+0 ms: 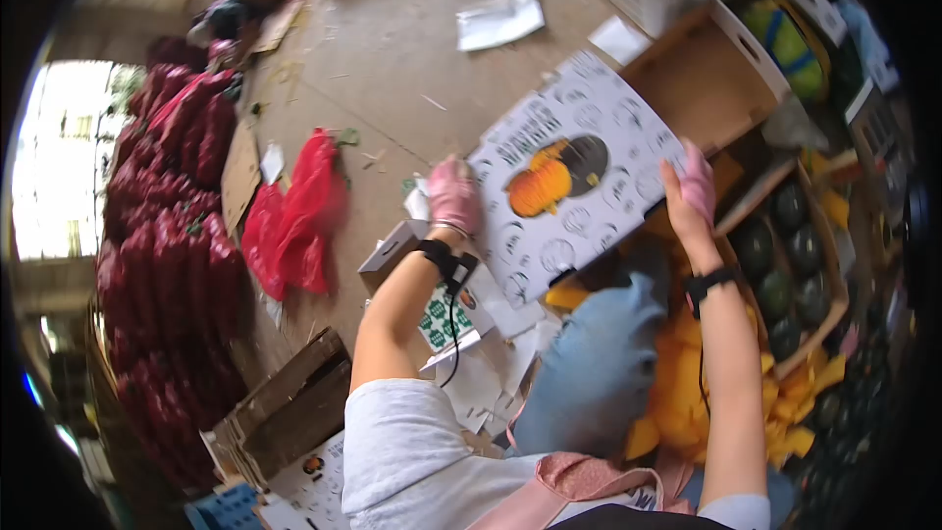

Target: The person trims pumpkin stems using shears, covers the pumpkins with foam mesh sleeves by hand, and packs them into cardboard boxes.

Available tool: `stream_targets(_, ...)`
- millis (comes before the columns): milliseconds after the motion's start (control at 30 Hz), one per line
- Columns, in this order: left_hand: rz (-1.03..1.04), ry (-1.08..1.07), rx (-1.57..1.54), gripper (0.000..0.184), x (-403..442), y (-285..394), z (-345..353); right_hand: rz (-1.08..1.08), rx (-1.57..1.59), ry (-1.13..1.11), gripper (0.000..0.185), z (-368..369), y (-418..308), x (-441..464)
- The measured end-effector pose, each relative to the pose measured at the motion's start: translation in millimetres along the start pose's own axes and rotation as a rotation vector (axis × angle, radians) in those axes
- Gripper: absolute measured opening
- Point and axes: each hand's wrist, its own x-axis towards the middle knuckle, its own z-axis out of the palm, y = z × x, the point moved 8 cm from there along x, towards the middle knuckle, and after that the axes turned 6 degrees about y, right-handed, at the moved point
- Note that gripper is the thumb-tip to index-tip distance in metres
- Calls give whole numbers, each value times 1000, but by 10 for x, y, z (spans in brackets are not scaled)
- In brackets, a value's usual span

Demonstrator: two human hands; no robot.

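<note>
A white cardboard box [628, 118] printed with pumpkin outlines and an orange pumpkin picture is held up in front of me, tilted. My left hand [454, 198], in a pink glove, grips its left edge. On the opposite edge, my right hand [692, 191] holds on with the thumb on the near side; its other fingers are partly hidden. Just behind the box sits an open brown-lined carton [692, 79]. Below my right hand, orange paper-like pieces [677, 393] lie beside my blue-clad leg [589, 363].
Stacked dark red net sacks [177, 265] line the left side. A bright red plastic bag [304, 221] lies on the floor [392, 69]. At right, a carton [834, 309] holds several dark green round fruits [775, 294]. A wooden crate [294, 402] stands at lower left.
</note>
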Motion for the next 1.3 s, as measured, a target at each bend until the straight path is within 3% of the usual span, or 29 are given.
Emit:
stream_targets(33,-41,-78,-33,37,29,-76,33,-22,74,-104,55,124,-71,101)
stream_targets(67,33,-26,-93,33,-167,155,-43,107,18,-145,58,152,255,-81)
stream_targets(100,207,60,29,33,-91,-129,321,135,30,-142,63,195,354,-86)
stream_targets(167,-21,75,-253,39,-136,-45,150,178,111,66,69,173,503,-173)
stream_targets(233,-239,84,-549,45,-203,-94,114,610,761,91,62,334,564,-356)
stream_targets(267,-420,101,-860,41,-235,-325,338,827,826,-42,47,377,544,-461)
stream_targets(300,-610,112,-1168,37,-240,-609,636,746,841,17,38,358,487,-451)
stream_targets(367,-592,-279,-1372,42,-177,-790,928,594,763,26,40,366,471,-397)
stream_targets(400,-592,-286,-1434,49,-188,-735,921,552,688,22,40,423,499,-380)
stream_targets(433,-670,-338,-1360,59,-279,-731,923,510,606,23,41,449,551,-306)
stream_targets(500,-745,-516,-1425,72,-465,-322,799,646,683,-162,45,644,604,-232)
stream_targets(567,-756,-594,-1406,72,-471,-223,748,821,707,-365,52,745,605,-269)
stream_targets(633,-783,-643,-1371,72,-511,-118,685,923,536,-464,46,376,364,-265)
stream_targets(667,-794,-655,-1349,72,-512,-120,674,841,532,-329,52,343,409,-169)
stream_targets(733,-776,-626,-1304,73,-421,-301,696,858,495,-294,54,405,548,-143)
stream_targets(800,-794,-530,-1204,73,-399,-387,618,859,563,-496,57,517,538,-179)
stream_targets(900,-629,-509,-1088,75,-392,-261,536,422,541,-266,57,568,538,113)
stream_targets(933,-708,-554,-1166,75,-424,-265,574,627,536,-407,64,670,622,58)
stream_targets(1000,-782,-621,-1279,75,-470,-178,635,609,500,-247,45,473,524,136)
stream_targets(1100,-774,-652,-1210,76,-426,-303,647,745,612,-386,61,439,493,-55)
stream_targets(1167,-430,-925,-919,79,-23,-990,913,797,779,-505,67,275,513,-320)
stream_targets(1200,-479,-885,-639,86,238,-1436,942,699,718,-338,56,61,569,-448)
stream_targets(1233,-741,-478,-487,94,292,-1237,473,597,656,-180,45,-214,590,-632)
stream_targets(1267,-571,-479,-425,95,27,-162,-107,387,376,-42,34,-671,594,-833)
stream_targets(1300,-176,-345,-611,95,1010,-1010,327,168,99,90,27,-1171,504,-1089)
